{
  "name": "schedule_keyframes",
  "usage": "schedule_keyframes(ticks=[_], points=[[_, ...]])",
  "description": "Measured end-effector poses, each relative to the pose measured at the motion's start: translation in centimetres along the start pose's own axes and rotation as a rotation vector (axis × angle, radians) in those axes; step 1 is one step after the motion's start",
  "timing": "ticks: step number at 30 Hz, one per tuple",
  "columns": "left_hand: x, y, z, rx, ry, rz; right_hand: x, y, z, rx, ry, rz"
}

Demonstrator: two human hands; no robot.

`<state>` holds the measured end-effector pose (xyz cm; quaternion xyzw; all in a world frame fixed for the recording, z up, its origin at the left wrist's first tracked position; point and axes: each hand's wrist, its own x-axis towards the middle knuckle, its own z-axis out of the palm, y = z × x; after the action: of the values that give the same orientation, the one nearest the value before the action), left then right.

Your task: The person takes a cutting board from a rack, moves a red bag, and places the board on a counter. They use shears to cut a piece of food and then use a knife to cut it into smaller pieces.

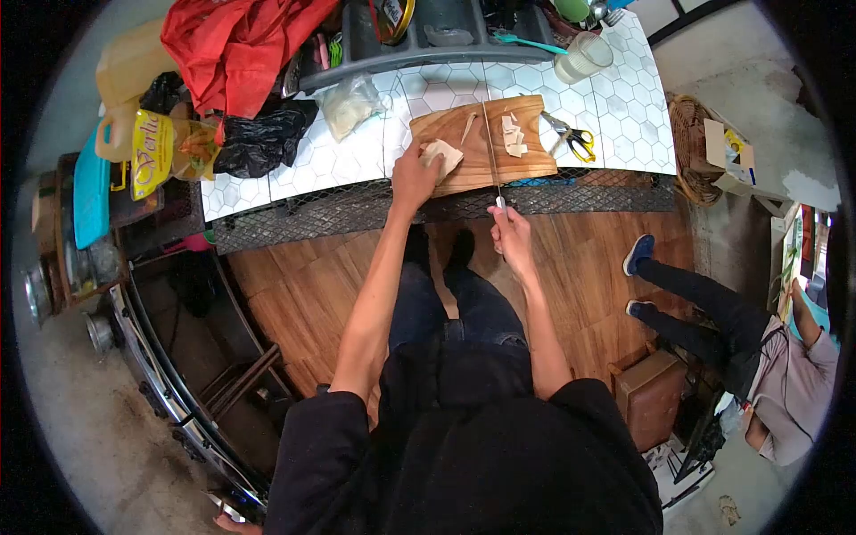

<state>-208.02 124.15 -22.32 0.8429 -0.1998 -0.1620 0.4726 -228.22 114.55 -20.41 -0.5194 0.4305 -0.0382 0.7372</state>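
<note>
A wooden cutting board point(524, 168) lies near the front edge of the tiled counter. My left hand point(415, 181) is closed on a pale, flat slab of food point(448, 155) at the board's left side; its kind I cannot make out. My right hand point(512, 236) grips a knife point(491, 156) by its light handle, below the board's front edge. The long, thin blade points away from me across the board. A thin pale strip point(469, 127) lies left of the blade. Several cut pale pieces point(514, 138) are right of it. Scissors point(578, 141) with yellow-and-black handles rest beside the board.
A clear plastic bag point(349, 105) and a black bag point(267, 143) sit on the counter to the left. Behind stands a grey rack point(428, 55); a glass jar point(585, 59) is at back right. Another person point(713, 312) sits at the right.
</note>
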Motion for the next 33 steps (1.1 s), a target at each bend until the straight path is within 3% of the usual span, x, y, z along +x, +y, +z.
schedule_keyframes(ticks=[5,8,11,14,17,19,22,28,33], points=[[-0.9,1.2,-0.5,0.116,0.085,-0.032,0.2,2.0,-0.8,-0.077,-0.012,-0.004],[-0.7,1.0,-0.6,0.157,0.034,-0.025,-0.1,2.4,-1.1,-0.126,-0.010,-0.036],[-0.3,1.4,-0.8,0.226,-0.025,-0.158,-0.7,2.0,-1.0,-0.142,0.001,-0.051],[-0.3,1.0,-0.7,0.076,-0.051,-0.147,-0.5,2.1,-0.6,-0.137,0.004,-0.042],[-0.6,1.0,0.0,-0.179,-0.064,-0.278,0.5,3.0,-0.4,-0.127,-0.009,-0.036],[-0.6,0.2,0.7,-0.563,-0.015,-0.312,0.7,2.5,0.2,-0.113,-0.021,-0.032],[-0.7,0.3,1.2,-0.709,0.015,-0.295,1.2,2.0,0.3,-0.125,-0.031,-0.018],[-1.3,1.7,1.0,-0.261,0.209,-0.096,1.6,2.4,-0.1,-0.153,0.001,-0.042],[-1.2,1.7,0.7,-0.182,0.212,-0.089,1.4,1.7,0.1,-0.155,-0.010,-0.005]])
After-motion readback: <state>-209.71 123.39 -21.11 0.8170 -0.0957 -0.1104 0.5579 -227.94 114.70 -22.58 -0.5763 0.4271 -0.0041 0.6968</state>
